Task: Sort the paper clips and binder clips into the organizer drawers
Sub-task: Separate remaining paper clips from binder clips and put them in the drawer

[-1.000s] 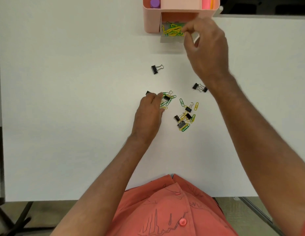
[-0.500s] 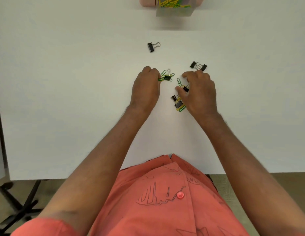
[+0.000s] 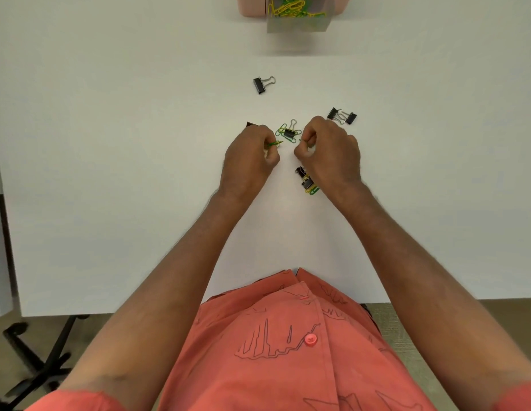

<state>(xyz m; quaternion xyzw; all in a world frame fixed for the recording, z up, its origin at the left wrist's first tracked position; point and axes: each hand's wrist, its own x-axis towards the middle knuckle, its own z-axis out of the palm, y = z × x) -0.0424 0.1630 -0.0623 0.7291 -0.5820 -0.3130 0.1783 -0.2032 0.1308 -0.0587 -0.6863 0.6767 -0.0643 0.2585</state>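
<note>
At table centre: left hand (image 3: 249,155) pinched on green wire paper clips (image 3: 275,143), right hand (image 3: 329,149) curled shut, contents hidden, apparently both gathering strays; black binder clips (image 3: 263,84) scattered toward twelve o'clock, where the pink organizer's open drawer (image 3: 297,23) receives paper clips.

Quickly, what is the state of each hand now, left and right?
Left hand: closed, fingers pinching a green and yellow wire paper clip.
Right hand: closed in a pinch; what it holds cannot be told.

White table (image 3: 110,173) over dull tan floor (image 3: 436,315) — black chair base (image 3: 42,360) lower left.
</note>
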